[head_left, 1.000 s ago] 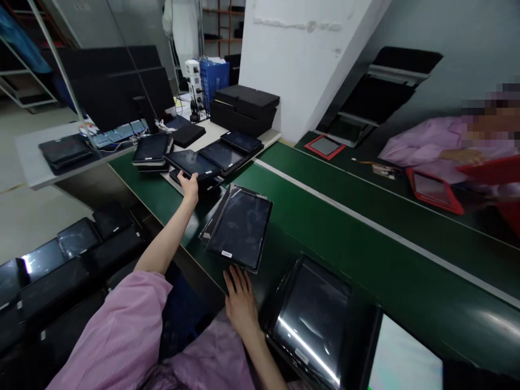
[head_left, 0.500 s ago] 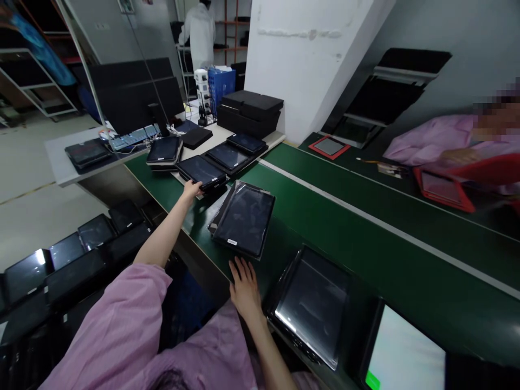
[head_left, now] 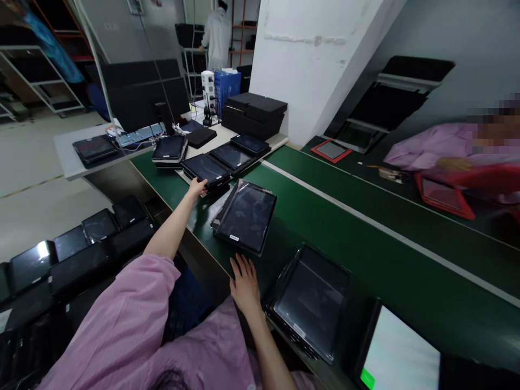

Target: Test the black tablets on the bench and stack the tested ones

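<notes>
My left hand [head_left: 197, 187] reaches far out and is closed on the near edge of a black tablet [head_left: 207, 169], which tops a stack. Part of its grip is hidden, and I cannot tell how many tablets it holds. My right hand [head_left: 245, 281] lies flat on the green bench with its fingers spread, empty. Just beyond those fingertips a film-covered tablet [head_left: 247, 216] lies askew on other flat panels. Right of this hand is another stack topped by a film-covered tablet [head_left: 313, 300]. Farther right, a tablet with a lit white screen [head_left: 402, 346] shows a green patch.
Several more tablets [head_left: 232, 156] lie behind the left hand, beside a small stack [head_left: 169, 149]. Rows of dark tablets [head_left: 99, 225] sit low at the left. Black foam boxes [head_left: 255, 116] stand at the back. A co-worker in pink sits across with a red-framed tablet [head_left: 442, 194].
The view has shifted slightly, so most things appear a little to the right. Both hands keep nearly the same places. The person in white at the back has turned or moved a little.
</notes>
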{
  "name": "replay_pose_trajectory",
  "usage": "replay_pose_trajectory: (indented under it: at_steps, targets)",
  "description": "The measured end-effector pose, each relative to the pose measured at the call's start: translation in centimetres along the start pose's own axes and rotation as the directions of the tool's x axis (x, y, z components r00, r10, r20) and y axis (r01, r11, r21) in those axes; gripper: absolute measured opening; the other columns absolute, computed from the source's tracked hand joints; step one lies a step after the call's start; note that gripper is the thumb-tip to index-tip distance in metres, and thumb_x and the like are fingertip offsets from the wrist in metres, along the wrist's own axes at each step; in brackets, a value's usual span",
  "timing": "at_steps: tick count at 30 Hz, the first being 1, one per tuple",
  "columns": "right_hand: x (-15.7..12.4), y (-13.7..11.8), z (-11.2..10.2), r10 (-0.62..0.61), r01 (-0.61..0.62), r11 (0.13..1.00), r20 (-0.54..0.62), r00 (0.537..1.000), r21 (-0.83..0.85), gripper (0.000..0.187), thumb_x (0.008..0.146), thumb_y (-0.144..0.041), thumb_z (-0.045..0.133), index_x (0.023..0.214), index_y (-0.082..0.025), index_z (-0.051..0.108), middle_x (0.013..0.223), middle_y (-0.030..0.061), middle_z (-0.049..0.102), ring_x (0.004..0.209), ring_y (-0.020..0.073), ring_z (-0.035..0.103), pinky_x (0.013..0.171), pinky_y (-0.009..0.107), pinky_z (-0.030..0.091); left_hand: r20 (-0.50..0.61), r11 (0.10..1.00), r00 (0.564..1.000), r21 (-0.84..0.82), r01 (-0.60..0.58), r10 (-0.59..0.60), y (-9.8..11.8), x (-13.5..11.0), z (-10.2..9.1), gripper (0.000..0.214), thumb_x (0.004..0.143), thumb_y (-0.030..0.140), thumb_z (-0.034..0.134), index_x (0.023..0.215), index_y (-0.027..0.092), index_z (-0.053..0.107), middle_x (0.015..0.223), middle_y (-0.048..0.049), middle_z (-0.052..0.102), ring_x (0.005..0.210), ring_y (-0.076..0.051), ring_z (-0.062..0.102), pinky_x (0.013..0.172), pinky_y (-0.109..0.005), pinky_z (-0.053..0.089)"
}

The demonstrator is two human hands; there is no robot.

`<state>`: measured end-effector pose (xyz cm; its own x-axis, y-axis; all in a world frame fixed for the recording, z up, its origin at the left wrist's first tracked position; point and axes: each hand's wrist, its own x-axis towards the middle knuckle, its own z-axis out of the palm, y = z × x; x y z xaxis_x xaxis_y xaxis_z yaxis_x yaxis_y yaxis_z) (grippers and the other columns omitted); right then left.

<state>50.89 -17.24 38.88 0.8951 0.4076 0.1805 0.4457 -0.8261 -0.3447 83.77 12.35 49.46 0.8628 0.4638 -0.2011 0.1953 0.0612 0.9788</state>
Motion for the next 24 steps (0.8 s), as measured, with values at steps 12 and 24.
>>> replay_pose_trajectory:
  at_steps: [12,24]
  targets:
    - [0.08,0.05,0.3,0.007,-0.007,1.0,-0.001,1.0,-0.023,0.072,0.098,-0.02,0.062,0.166,-0.023,0.04,0.175,0.0075,0.037,0.162,0.0269,0.033,0.135,0.051,0.023,-0.016,0.999,0.999,0.027,0.044,-0.044,-0.13,-0.05,0.05,0.044,0.09,0.024,0.082,0.128,0.015,0.063,0.097,-0.01,0.072,0.075,-0.017,0.068,0.078,-0.036,0.062]
    - [0.04,0.22,0.48,0.001,-0.001,1.0,-0.004,1.0,-0.007,0.072,0.098,-0.021,0.061,0.166,-0.023,0.039,0.174,0.0077,0.038,0.162,0.0281,0.033,0.134,0.053,0.024,-0.037,0.998,0.999,0.054,0.019,-0.017,-0.09,-0.12,0.14,0.047,0.088,0.028,0.085,0.126,0.014,0.063,0.095,-0.0098,0.071,0.071,-0.018,0.069,0.072,-0.035,0.062]
